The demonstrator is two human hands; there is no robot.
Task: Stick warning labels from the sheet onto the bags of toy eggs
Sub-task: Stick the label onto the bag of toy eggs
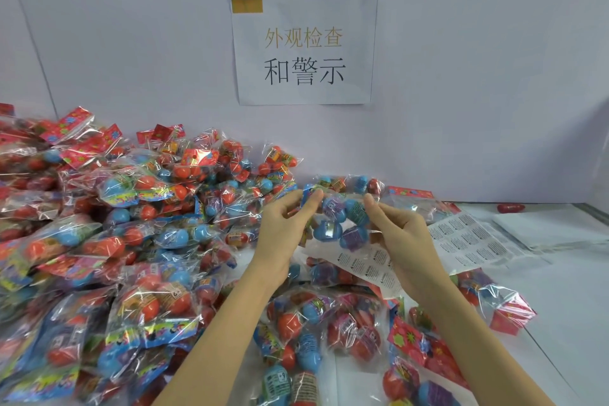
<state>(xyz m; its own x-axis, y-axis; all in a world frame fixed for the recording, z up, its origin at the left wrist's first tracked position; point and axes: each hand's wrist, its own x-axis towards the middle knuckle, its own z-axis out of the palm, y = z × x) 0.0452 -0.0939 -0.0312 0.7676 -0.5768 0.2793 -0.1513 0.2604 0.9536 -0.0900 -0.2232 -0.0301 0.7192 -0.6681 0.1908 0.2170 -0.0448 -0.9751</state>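
Right now both my hands are up over the bench with one bag of toy eggs point(342, 217) between them: my left hand point(283, 227) pinches its left edge, my right hand point(400, 234) curls round the right side. The label sheet point(468, 241) lies just beneath and to the right, partly under the bag. I can't tell whether a label is on my fingertip. The slick, crinkled film could let a label crease or land crooked.
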